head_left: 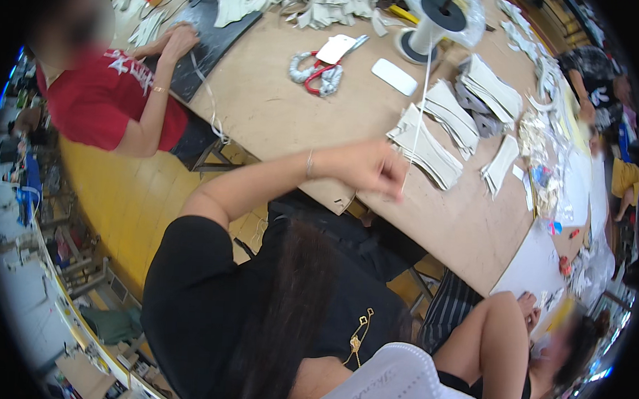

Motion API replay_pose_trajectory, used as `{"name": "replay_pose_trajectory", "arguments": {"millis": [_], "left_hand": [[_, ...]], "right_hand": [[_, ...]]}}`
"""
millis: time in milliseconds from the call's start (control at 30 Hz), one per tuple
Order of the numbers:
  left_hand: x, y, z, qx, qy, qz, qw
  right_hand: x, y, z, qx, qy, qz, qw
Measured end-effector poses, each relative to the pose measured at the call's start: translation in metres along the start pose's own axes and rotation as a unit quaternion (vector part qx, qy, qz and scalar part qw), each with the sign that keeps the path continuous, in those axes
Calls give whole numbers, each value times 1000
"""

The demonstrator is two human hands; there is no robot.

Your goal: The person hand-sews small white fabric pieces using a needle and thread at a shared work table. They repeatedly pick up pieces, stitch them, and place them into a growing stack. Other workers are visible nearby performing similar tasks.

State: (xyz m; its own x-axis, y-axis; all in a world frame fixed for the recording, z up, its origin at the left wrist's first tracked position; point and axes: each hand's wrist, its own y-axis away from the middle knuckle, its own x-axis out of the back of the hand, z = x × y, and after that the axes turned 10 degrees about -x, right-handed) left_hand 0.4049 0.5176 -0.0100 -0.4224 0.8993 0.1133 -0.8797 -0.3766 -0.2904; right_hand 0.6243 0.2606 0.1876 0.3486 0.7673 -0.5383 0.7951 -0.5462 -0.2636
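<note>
Fingers (393,180) of left hand (361,166): curling near frame centre, blurred, pinching tape (424,79). Tape: running taut down from spool (422,35), upper right of centre. White stacks (428,151): lying right of centre. Scissors (330,80): lying top centre.

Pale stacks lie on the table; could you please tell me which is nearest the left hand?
The front-left stack, just right of the left hand; the others lie farther back or right.

Left hand (369,167) slightly blurred
</note>
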Motion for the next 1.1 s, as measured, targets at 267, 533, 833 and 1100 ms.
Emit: {"name": "replay_pose_trajectory", "arguments": {"millis": [267,533,833,1100], "left_hand": [[-120,-19,18,-179,-26,-201,963],[-193,-20,-8,-137,-44,-293,945],[-59,-6,-13,110,-329,-450,823],[241,-70,-81,336,-339,127,869]], "right_hand": [[222,-44,41,-183,449,603,634],[321,-82,48,-177,190,586,767],[199,26,86,-204,218,634,714],[79,117,146,-338,55,680,648]]}}
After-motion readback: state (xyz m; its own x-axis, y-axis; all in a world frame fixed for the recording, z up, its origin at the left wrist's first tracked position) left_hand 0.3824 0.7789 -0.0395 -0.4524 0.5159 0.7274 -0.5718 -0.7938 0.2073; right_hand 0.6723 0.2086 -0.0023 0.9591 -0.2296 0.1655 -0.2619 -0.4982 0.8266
